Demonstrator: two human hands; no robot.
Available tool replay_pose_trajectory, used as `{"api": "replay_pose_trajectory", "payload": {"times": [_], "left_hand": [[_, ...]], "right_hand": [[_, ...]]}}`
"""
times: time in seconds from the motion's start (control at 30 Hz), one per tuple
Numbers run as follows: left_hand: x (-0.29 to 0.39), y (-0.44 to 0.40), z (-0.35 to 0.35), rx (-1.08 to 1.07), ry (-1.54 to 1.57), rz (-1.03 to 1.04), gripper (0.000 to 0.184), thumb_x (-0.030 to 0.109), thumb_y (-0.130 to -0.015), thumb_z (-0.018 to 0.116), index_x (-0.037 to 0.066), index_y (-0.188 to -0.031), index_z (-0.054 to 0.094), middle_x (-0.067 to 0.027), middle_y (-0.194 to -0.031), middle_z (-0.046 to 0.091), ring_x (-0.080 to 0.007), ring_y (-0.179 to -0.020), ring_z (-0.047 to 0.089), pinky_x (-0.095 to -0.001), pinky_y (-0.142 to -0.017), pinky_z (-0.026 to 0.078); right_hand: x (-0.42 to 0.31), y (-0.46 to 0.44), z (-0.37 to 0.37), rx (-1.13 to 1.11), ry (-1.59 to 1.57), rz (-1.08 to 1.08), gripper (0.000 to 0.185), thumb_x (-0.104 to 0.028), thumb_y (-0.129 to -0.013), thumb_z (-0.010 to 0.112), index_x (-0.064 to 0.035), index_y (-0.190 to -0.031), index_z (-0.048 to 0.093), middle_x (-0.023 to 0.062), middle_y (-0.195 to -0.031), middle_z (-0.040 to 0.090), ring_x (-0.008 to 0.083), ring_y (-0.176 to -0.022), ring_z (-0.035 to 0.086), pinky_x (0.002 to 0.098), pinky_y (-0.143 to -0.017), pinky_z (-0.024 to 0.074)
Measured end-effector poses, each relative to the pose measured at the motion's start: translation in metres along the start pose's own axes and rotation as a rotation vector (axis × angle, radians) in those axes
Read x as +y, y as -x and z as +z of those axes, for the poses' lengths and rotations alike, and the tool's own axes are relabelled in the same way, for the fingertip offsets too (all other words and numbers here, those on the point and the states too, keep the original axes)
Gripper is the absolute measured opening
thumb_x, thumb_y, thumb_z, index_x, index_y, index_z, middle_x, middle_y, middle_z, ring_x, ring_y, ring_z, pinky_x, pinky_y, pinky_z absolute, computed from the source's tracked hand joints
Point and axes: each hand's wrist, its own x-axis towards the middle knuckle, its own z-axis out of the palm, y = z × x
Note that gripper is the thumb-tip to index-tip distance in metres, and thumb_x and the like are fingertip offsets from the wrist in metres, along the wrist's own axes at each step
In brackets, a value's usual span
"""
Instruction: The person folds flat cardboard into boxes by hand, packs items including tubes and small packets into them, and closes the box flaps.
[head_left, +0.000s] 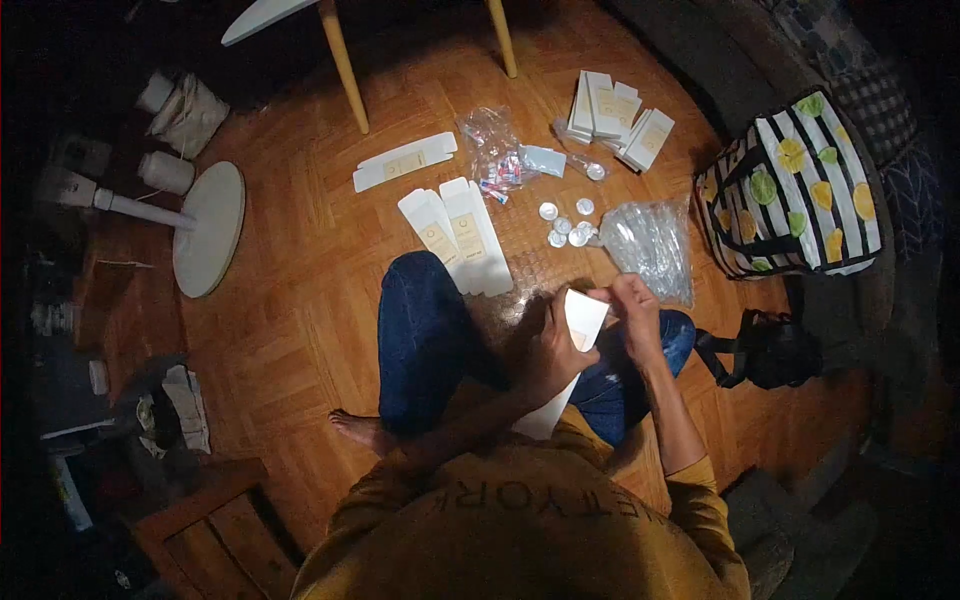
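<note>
A long white cardboard box (pixel 584 314) is tilted over my lap. My left hand (pixel 556 362) wraps round it, with the thumb across its face. At the box's upper right edge, the fingers of my right hand (pixel 636 308) are pinched closed on the cardboard; their tips are partly hidden. Just beyond my hands, several round silver discs (pixel 562 227) lie on the floor, beside a clear plastic bag (pixel 652 245). Flattened white cartons with tan labels (pixel 470 245) lie left of the discs, and another flat carton (pixel 405 162) is farther back.
Several slim white boxes (pixel 612 112) are piled at the back. Near them sits a clear bag of small red-and-blue packets (pixel 500 160). A striped lemon-print bag (pixel 790 190) and a black bag (pixel 778 350) stand right. A round white stand base (pixel 210 230) is left; wooden table legs (pixel 345 70) rise behind.
</note>
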Motion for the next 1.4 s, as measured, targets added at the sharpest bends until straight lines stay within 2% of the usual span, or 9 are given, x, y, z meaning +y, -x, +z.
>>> {"api": "replay_pose_trajectory", "payload": {"times": [0.17, 0.33, 0.53, 0.87, 0.97, 1.03, 1.3, 1.37, 1.4], "left_hand": [[0.003, 0.001, -0.003, 0.058, -0.121, 0.106, 0.094, 0.010, -0.056, 0.073, 0.002, -0.134, 0.021, -0.0261, -0.108, 0.047, -0.0418, -0.093, 0.054, -0.0417, -0.074, 0.049], [0.013, -0.001, -0.010, -0.009, 0.042, 0.033, 0.097, 0.006, -0.053, 0.071, 0.000, -0.135, 0.019, -0.0272, -0.117, 0.041, -0.0429, -0.106, 0.047, -0.0428, -0.086, 0.044], [0.019, 0.003, -0.012, 0.012, -0.012, 0.087, 0.092, 0.006, -0.059, 0.069, 0.003, -0.136, 0.018, -0.0272, -0.108, 0.044, -0.0451, -0.091, 0.053, -0.0454, -0.076, 0.048], [0.018, 0.006, -0.006, -0.043, -0.021, 0.016, 0.094, 0.006, -0.058, 0.070, 0.005, -0.137, 0.018, -0.0272, -0.110, 0.043, -0.0432, -0.095, 0.052, -0.0448, -0.078, 0.047], [0.016, 0.004, -0.002, -0.018, 0.000, 0.049, 0.096, 0.006, -0.056, 0.070, 0.004, -0.136, 0.018, -0.0264, -0.109, 0.043, -0.0434, -0.097, 0.051, -0.0444, -0.079, 0.047], [0.013, 0.002, -0.001, 0.014, -0.013, 0.081, 0.097, 0.006, -0.055, 0.070, 0.004, -0.137, 0.018, -0.0253, -0.108, 0.043, -0.0433, -0.099, 0.048, -0.0441, -0.081, 0.046], [-0.008, -0.001, -0.001, -0.032, -0.065, 0.030, 0.099, 0.011, -0.057, 0.073, 0.002, -0.137, 0.016, -0.0257, -0.113, 0.042, -0.0397, -0.103, 0.048, -0.0419, -0.086, 0.043], [-0.035, -0.011, 0.003, -0.084, 0.130, 0.141, 0.093, 0.020, -0.068, 0.072, 0.004, -0.139, 0.015, -0.0243, -0.124, 0.041, -0.0340, -0.110, 0.047, -0.0389, -0.089, 0.041], [-0.043, -0.022, -0.004, -0.377, 0.841, -0.249, 0.087, 0.029, -0.076, 0.068, 0.005, -0.140, 0.015, -0.0209, -0.132, 0.038, -0.0295, -0.116, 0.044, -0.0367, -0.094, 0.037]], "right_hand": [[-0.017, 0.008, 0.014, -0.098, 0.241, -0.158, 0.024, -0.015, -0.085, 0.061, 0.0007, -0.104, 0.057, 0.0074, -0.086, 0.065, 0.0090, -0.078, 0.060, 0.0211, -0.067, 0.0464], [-0.028, 0.011, 0.021, -0.150, 0.601, -0.039, 0.025, -0.018, -0.084, 0.062, 0.0029, -0.099, 0.065, 0.0062, -0.087, 0.065, 0.0067, -0.075, 0.056, 0.0210, -0.067, 0.0451], [-0.031, -0.004, 0.011, -0.160, 0.390, 0.255, 0.023, -0.017, -0.083, 0.063, 0.0006, -0.098, 0.066, 0.0027, -0.077, 0.065, 0.0074, -0.064, 0.057, 0.0214, -0.058, 0.0458], [-0.049, -0.008, 0.001, -0.301, 0.519, 0.223, 0.022, -0.017, -0.081, 0.065, 0.0007, -0.094, 0.067, 0.0035, -0.078, 0.065, 0.0081, -0.064, 0.058, 0.0210, -0.056, 0.0472], [-0.042, -0.008, -0.004, -0.340, 0.648, 0.102, 0.023, -0.016, -0.081, 0.064, -0.0001, -0.097, 0.067, 0.0059, -0.077, 0.062, 0.0116, -0.066, 0.057, 0.0241, -0.057, 0.0460], [-0.036, -0.002, 0.003, -0.313, 0.872, -0.237, 0.023, -0.015, -0.079, 0.065, -0.0030, -0.099, 0.066, 0.0088, -0.075, 0.056, 0.0168, -0.068, 0.053, 0.0284, -0.059, 0.0431], [0.001, 0.016, 0.014, -0.046, 0.811, -0.224, 0.022, -0.010, -0.075, 0.068, -0.0032, -0.096, 0.066, 0.0067, -0.078, 0.057, 0.0168, -0.068, 0.050, 0.0281, -0.062, 0.0416], [0.014, 0.001, -0.001, -0.009, 0.417, 0.005, 0.025, -0.005, -0.073, 0.070, -0.0051, -0.097, 0.066, 0.0043, -0.089, 0.061, 0.0154, -0.072, 0.054, 0.0240, -0.068, 0.0430], [0.018, -0.008, -0.012, 0.041, 0.273, 0.059, 0.024, -0.007, -0.079, 0.065, -0.0046, -0.103, 0.062, 0.0054, -0.098, 0.062, 0.0155, -0.080, 0.060, 0.0231, -0.072, 0.0471]]}}
